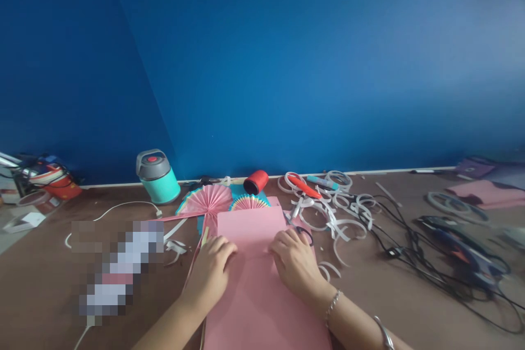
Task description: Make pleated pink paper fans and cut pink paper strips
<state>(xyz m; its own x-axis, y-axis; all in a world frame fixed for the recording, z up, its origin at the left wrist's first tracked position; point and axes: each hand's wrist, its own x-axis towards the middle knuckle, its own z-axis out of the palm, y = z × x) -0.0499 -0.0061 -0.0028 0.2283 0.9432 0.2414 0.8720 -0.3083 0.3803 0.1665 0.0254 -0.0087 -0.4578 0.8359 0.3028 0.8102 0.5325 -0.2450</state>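
The smooth pink sheet of paper or thin card (264,306) lies lengthwise on the brown worktop (36,284), directly in front of the person, its far end reaching toward the pleated pink paper fan (207,199) and the smaller fan with a blue-and-yellow edge (249,204). It looks light and flexible, likely to crease under a hard pinch and to slide if pushed; the opposite side edges offer the best hold, with flat fingers spreading the pressure. The left hand (213,262) and the right hand (296,260) rest on its two sides, fingers loosely curled; whether either pinches the paper, I cannot tell. Farther out are a red cylinder (259,179), curled white strips (342,229) and a turquoise container with a grey lid (162,188).
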